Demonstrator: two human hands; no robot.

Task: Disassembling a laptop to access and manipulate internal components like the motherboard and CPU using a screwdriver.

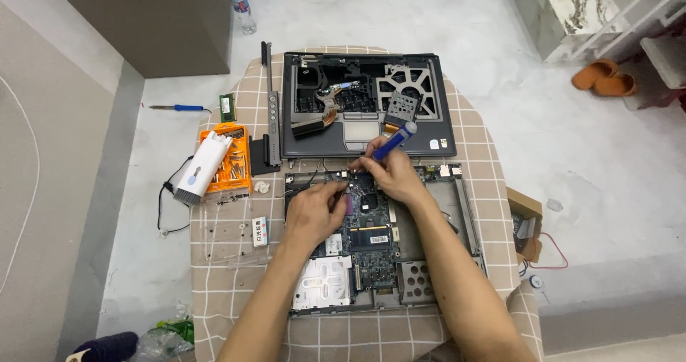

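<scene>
Two bare hands are working over an opened laptop base (457,212) lying on a checked cloth (236,298) that is covering a small table. The right hand (391,176) is gripping a blue-handled screwdriver (395,142), fingers clamped around the shaft, handle tilting up and away toward the upper right. The left hand (314,212) is resting on the blue motherboard (368,237) inside the base, fingers curled together and pinching something too small to identify. Both hands are sitting close together near the board's upper edge, covering that area.

Beyond the hands, a second laptop shell (368,105) is lying open with its heat pipe and fan grille exposed. A detached hinge strip (270,101) is lying just left of it. An orange bit tray (232,163) is sitting at the left, with a white cylindrical brush tool (201,169) lying across it. A clear plastic lid (229,237) is lying below the tray. On the floor, a plastic water bottle (243,8), another blue screwdriver (175,107) and orange sandals (606,77) are lying well apart from the table.
</scene>
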